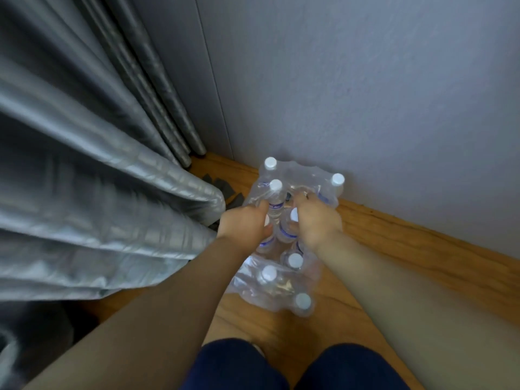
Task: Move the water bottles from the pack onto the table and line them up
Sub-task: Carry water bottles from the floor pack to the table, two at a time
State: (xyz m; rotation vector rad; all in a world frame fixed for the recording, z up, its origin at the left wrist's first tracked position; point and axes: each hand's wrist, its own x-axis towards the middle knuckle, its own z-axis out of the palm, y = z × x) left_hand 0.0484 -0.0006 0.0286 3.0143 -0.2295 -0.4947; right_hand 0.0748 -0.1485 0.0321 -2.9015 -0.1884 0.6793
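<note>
Head view: pack (pixel 281 288) under both hands (pixel 247 223).

Shiny grey curtain (pixel 92 170) bunched up on the left, plain grey wall (pixel 365 94) straight ahead, warm wooden floor (pixel 408 249) underneath, dark blue trouser legs (pixel 236 367) at the bottom edge, and some dark scraps (pixel 225 190) by the curtain's hem.

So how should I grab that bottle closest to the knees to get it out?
Probably grip the nearest bottle around its neck, just under the white cap, coming straight down from above. It stands upright with the cap up, and the clear plastic wrap still hugs its sides.
</note>
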